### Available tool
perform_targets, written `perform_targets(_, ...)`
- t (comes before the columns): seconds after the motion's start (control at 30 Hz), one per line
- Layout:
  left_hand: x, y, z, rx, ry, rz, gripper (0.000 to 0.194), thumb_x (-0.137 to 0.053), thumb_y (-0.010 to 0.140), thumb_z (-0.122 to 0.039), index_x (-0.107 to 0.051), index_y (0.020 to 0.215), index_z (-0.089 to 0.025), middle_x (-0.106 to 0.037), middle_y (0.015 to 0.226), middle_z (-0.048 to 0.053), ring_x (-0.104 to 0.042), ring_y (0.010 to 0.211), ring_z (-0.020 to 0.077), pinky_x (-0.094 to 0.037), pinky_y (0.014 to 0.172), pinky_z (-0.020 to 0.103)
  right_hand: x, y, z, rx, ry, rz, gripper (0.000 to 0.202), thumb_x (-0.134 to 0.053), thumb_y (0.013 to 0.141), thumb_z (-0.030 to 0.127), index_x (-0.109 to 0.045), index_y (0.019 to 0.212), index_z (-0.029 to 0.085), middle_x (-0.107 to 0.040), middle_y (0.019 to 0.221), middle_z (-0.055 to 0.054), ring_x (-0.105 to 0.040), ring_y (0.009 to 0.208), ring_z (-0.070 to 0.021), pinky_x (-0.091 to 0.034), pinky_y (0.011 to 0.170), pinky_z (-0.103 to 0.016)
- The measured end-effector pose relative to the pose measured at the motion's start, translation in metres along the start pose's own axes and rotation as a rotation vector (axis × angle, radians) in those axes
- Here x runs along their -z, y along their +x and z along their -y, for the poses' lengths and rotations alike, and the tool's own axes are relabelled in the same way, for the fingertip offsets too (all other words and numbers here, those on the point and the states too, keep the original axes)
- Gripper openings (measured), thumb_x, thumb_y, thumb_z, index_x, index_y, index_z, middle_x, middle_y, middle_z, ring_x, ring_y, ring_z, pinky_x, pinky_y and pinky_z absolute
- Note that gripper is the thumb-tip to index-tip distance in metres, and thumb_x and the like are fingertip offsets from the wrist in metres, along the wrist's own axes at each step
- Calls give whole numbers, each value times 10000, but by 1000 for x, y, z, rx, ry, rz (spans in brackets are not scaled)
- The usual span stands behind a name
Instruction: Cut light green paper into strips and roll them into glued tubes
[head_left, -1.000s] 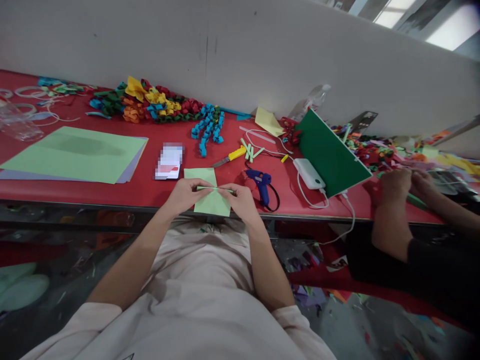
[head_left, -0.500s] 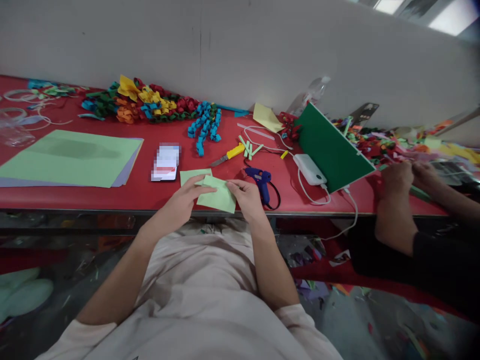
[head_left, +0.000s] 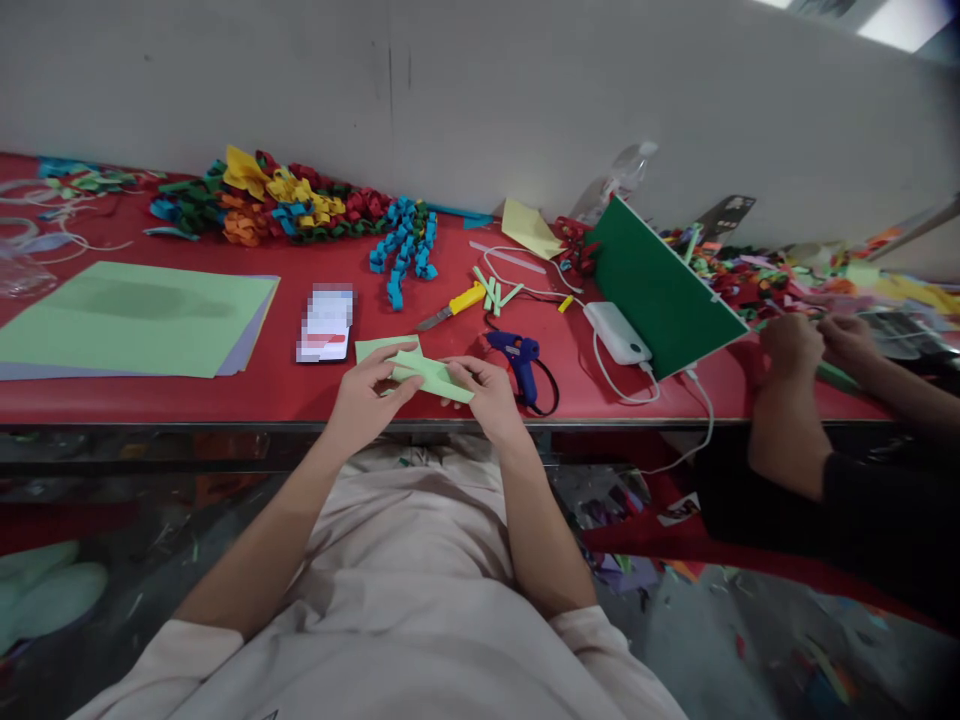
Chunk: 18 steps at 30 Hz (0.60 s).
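Between my hands, just over the table's front edge, is a light green sheet of paper (head_left: pixel 433 376), now a narrow folded-looking strip. My left hand (head_left: pixel 369 398) pinches its left end between thumb and fingers. The right end is gripped by my right hand (head_left: pixel 486 396), thumb on top and fingertips showing beneath. A second light green paper piece (head_left: pixel 375 347) lies on the table behind my left fingers, partly covered. Close to my right hand rests a blue glue gun (head_left: pixel 517 358) with a dark cord.
A phone (head_left: pixel 325 324) and large green sheets (head_left: pixel 142 318) lie to the left. Behind are a yellow utility knife (head_left: pixel 459 303), green strips (head_left: pixel 495 292) and paper chains (head_left: pixel 409 245). Rightward stand a white power bank (head_left: pixel 618 333) and green board (head_left: pixel 652 280); another person's hands (head_left: pixel 795 345) work beyond.
The green paper went from a flat, wide square facing me to a narrow folded-looking strip. My left thumb now presses on its front. The view shifted slightly.
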<state>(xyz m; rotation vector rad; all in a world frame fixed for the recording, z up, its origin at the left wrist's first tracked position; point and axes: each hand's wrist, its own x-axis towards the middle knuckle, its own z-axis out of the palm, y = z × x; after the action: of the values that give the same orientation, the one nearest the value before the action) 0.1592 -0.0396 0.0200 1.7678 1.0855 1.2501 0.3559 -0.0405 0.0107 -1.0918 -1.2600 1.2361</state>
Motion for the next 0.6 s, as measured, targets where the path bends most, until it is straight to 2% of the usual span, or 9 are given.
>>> perform_targets(0.1, -4, -3, 11, 78, -53, -82, 248, -734, 840, -412, -741, 918, -177, -705, 1133, 93, -680, 1025, 225, -548, 816, 298, 1, -2, 0, 54, 33, 57, 592, -454, 959, 667, -730, 1123, 171, -688, 691, -29, -664, 578, -149, -485, 507, -242)
perform_targets(0.13, -5, -4, 14, 104, -55, -100, 262, -747, 825, -418, -737, 924, -176, -708, 1086, 82, -684, 974, 211, -547, 784, 287, 2, -3, 0, 64, 32, 74, 604, -442, 961, 675, -707, 1180, 178, -691, 716, -30, -672, 600, -150, -488, 507, -239)
perform_targets(0.2, -7, -4, 17, 140, -57, -117, 276, -759, 814, -417, -727, 942, -174, -710, 1043, 71, -683, 920, 191, -548, 765, 272, 1, -4, 0, 78, -13, 79, 572, -571, 916, 639, -647, 1274, 198, -695, 762, -20, -675, 630, -150, -496, 514, -237)
perform_targets(0.3, -9, -3, 16, 146, -137, -124, 351, -764, 817, -395, -696, 1088, -182, -709, 1115, 77, -692, 922, 179, -572, 808, 279, 0, -3, 0, 92, -97, 44, 538, -741, 845, 471, -610, 1300, 218, -688, 757, 2, -647, 617, -142, -512, 541, -246)
perform_targets(0.4, -10, 1, 14, 169, -242, -122, 485, -749, 838, -401, -621, 1258, -194, -705, 1165, 94, -711, 929, 186, -604, 815, 300, 0, -3, -2, 107, -118, 33, 450, -724, 861, 372, -627, 1274, 221, -677, 711, 11, -628, 603, -142, -506, 560, -255)
perform_targets(0.6, -10, 6, 16, 263, -335, -36, 517, -740, 842, -403, -582, 1288, -196, -727, 1026, 65, -733, 859, 187, -644, 786, 339, 0, -4, -1, 119, -112, 39, 425, -714, 861, 333, -657, 1266, 219, -660, 681, 20, -609, 589, -135, -453, 530, -243)
